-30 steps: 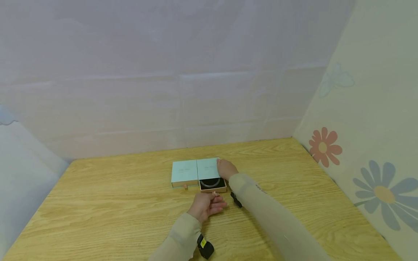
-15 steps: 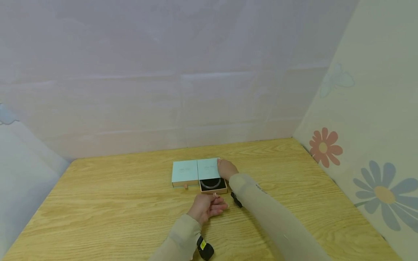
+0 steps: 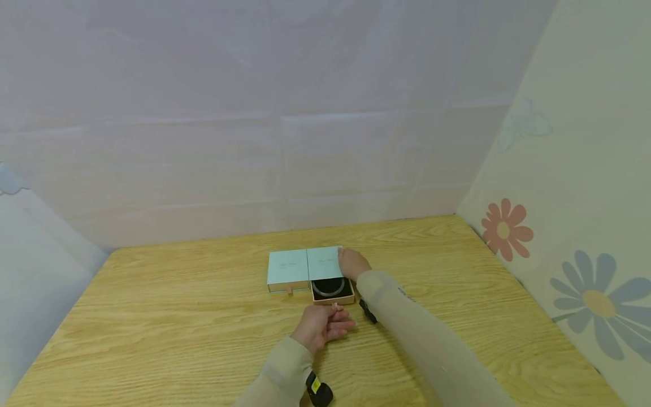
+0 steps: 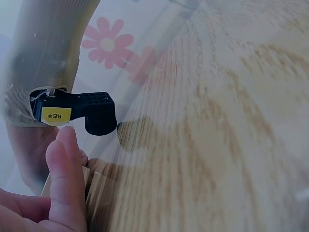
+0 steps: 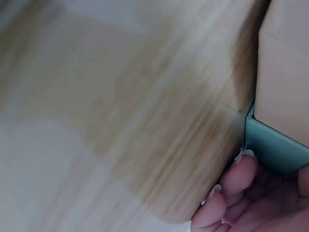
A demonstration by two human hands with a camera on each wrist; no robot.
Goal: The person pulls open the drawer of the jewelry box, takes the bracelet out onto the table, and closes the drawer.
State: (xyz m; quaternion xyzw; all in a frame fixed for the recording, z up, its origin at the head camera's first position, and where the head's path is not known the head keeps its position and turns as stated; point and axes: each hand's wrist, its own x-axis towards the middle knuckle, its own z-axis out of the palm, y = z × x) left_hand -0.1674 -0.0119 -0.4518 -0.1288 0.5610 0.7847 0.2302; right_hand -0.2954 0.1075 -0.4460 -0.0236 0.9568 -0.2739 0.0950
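In the head view, a pale blue drawer-style gift box [image 3: 324, 263] lies on the wooden table with its drawer [image 3: 335, 302] part-way out toward me. A clear, ring-shaped bangle [image 3: 329, 295] rests on the drawer's black lining. My left hand [image 3: 320, 328] pinches at the middle of the drawer front, its fingertips mostly covering the pull tab; the other fingers extend loosely. With my right hand [image 3: 353, 263] I grip the right side of the box's sleeve. The right wrist view shows those fingers against the teal sleeve edge [image 5: 275, 145], beside the peach drawer side [image 5: 285, 77].
A matching blue box [image 3: 287, 267], its drawer in, sits directly against the left side of the first one; a small tab [image 3: 289, 291] sticks out in front. The wooden table [image 3: 178, 316] meets a pale backdrop behind and a flower-printed one at right.
The drawer has slid slightly farther out toward me, showing more of the bangle. My left hand has moved a little nearer with it, while the right hand and the sleeve have stayed put.
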